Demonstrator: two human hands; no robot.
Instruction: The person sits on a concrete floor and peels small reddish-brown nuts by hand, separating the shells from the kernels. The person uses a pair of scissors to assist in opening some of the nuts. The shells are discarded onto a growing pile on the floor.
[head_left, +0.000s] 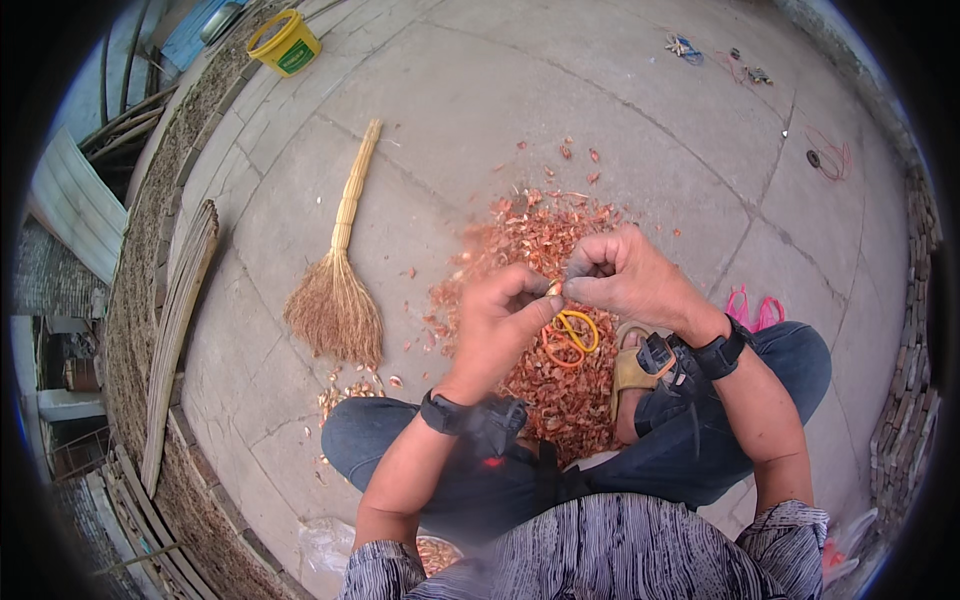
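Between my two hands, above a heap of papery red-brown bulb skins (577, 405), is a small pale bulb (554, 288). My left hand (499, 315) pinches it between thumb and forefinger. From the other side, the thumb and fingers of my right hand (626, 277) close on its end; the fingertips partly cover it. Just below the hands show the yellow and orange handle loops of scissors (581, 334); their blades are hidden, and I cannot tell whether they rest on the heap. Peeled bulbs (360, 388) lie in a small pile beside my left knee.
A straw broom (341, 262) lies left of the heap. Near my left hip are a bowl of bulbs (439, 555) and a clear plastic bag (326, 544). A yellow bucket (285, 45) stands far left. Wires (682, 49) and a pink bag (754, 307) lie on the right.
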